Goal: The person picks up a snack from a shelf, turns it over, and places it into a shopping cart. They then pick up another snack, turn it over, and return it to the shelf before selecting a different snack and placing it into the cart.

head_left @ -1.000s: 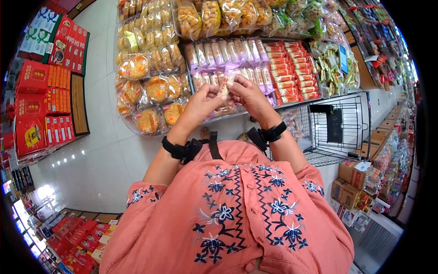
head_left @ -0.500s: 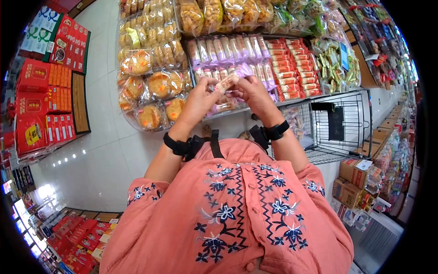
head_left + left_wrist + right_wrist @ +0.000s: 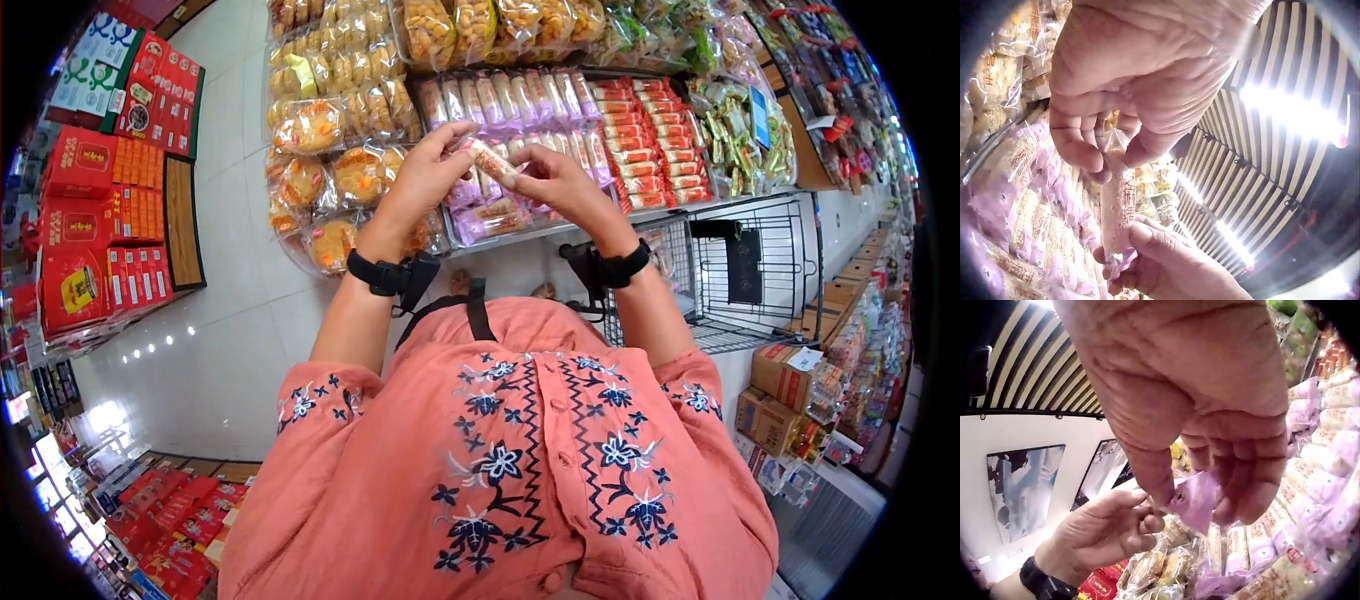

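Observation:
A wrapped snack bar (image 3: 495,164), pale with red lettering, is held between both hands above the display of similar bars. My left hand (image 3: 425,190) pinches its clear wrapper end, seen closely in the left wrist view, where the bar (image 3: 1117,203) hangs from thumb and fingertips. My right hand (image 3: 570,187) grips the opposite end, with the purple part of the wrapper (image 3: 1196,501) showing between thumb and fingers in the right wrist view. Beneath lie rows of bars in clear and purple wrappers (image 3: 500,97), and one more bar (image 3: 490,217) lies crosswise at the tray's front.
Bagged round cakes (image 3: 365,175) sit left of the bars, red-wrapped sticks (image 3: 660,130) and green-wrapped sweets (image 3: 735,130) to the right. A wire shopping cart (image 3: 760,260) stands at the right. Red gift boxes (image 3: 80,220) are stacked across the aisle at left.
The bar has turned from nearly upright to sloping down to the right. My left hand has risen a little, and the hands are farther apart. The bar at the tray's front shows more.

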The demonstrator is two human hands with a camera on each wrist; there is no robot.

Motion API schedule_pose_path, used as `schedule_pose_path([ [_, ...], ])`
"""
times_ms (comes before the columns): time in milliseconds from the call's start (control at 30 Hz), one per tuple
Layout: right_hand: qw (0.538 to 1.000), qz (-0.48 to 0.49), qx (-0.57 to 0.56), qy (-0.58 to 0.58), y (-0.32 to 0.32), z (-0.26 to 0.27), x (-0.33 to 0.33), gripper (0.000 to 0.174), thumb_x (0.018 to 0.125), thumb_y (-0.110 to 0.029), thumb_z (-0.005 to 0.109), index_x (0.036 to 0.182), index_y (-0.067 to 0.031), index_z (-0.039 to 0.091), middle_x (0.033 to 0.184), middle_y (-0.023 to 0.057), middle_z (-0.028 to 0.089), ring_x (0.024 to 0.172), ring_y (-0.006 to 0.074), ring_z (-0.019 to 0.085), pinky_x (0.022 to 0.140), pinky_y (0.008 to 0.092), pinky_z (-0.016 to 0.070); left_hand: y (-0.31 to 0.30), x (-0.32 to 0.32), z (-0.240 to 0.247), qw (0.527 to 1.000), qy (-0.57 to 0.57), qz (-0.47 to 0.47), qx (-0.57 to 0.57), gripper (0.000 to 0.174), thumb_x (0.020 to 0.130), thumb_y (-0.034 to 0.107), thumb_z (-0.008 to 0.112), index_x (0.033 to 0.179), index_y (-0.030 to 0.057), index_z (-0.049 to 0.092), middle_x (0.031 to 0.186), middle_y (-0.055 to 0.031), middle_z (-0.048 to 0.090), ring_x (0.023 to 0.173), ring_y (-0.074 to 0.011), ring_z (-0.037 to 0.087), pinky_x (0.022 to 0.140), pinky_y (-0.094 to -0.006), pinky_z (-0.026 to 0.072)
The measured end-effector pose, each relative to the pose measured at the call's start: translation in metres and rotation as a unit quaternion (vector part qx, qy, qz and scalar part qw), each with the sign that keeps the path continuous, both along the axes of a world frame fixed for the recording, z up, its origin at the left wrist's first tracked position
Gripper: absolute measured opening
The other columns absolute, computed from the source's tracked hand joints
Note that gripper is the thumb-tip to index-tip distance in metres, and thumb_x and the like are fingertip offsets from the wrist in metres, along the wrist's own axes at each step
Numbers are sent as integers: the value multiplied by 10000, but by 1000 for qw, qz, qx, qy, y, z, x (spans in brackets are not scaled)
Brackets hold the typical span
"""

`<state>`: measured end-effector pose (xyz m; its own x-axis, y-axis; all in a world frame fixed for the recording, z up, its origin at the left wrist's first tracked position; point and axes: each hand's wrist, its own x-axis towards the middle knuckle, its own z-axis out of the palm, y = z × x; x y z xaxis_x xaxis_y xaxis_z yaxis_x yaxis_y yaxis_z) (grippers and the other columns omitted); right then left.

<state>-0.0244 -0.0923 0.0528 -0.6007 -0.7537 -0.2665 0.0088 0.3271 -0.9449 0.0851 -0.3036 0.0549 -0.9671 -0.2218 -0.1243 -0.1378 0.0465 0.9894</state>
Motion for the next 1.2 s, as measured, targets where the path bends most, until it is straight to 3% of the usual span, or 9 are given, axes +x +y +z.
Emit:
schedule_pose_path([
  [100,1000,-1,15,-9,-13,-7,6,286,949,-278,725,1087,-39,651,821,-29,633,704,42,545,602,227,435,0,-4,-15,998,10,27,-49,465,998,229,626,1403,15,551,1089,-75,656,891,-123,631,774,-277,523],
  [133,999,-15,13,-25,-16,-11,7,318,923,-311,732,1028,-20,659,808,27,685,688,96,638,566,261,490,0,-4,-16,995,8,50,-88,469,999,230,626,1398,-1,548,1111,-96,661,912,-139,640,799,-288,528],
  [167,998,-34,24,-39,-18,-19,5,310,926,-318,724,1005,-25,663,801,30,686,684,100,641,571,258,495,0,-3,-18,989,6,73,-128,474,999,232,626,1394,-17,544,1133,-118,666,932,-154,648,823,-298,533],
  [333,990,-118,33,-75,-31,-58,11,317,916,-336,707,883,-21,677,749,57,684,666,129,648,590,294,521,-2,18,-46,944,23,95,-316,458,990,234,620,1328,-68,552,1190,-248,666,1037,-341,681,900,-390,531],
  [400,992,-109,58,-9,-36,-72,11,347,893,-349,712,862,-5,677,740,92,688,673,182,665,618,348,530,6,26,-40,924,10,90,-371,442,972,243,633,1262,-85,577,1182,-310,648,1078,-462,639,940,-459,512],
  [567,981,-124,89,124,-50,-103,8,413,844,-382,723,848,28,678,768,191,696,718,329,681,701,436,528,18,28,-33,903,-49,71,-421,412,969,264,630,1202,-75,599,1087,-330,665,1000,-486,650,859,-518,522],
  [633,976,-120,108,145,-54,-89,13,414,842,-380,720,851,32,679,790,216,699,735,366,676,717,443,524,18,29,-36,901,-61,67,-424,410,968,275,629,1194,-67,599,1041,-326,677,963,-489,658,828,-534,524],
  [833,974,-77,116,180,-56,-75,17,409,847,-372,720,833,34,671,773,220,687,727,372,669,708,452,520,17,29,-36,907,-90,50,-407,393,964,284,625,1193,-35,595,981,-310,689,934,-484,664,803,-541,526],
  [1200,964,-76,89,239,-62,-68,22,361,897,-334,670,1004,10,661,917,250,705,866,432,679,762,497,526,15,27,-35,912,-92,36,-397,373,953,254,631,1184,-37,601,1020,-314,682,958,-490,654,820,-539,521],
])
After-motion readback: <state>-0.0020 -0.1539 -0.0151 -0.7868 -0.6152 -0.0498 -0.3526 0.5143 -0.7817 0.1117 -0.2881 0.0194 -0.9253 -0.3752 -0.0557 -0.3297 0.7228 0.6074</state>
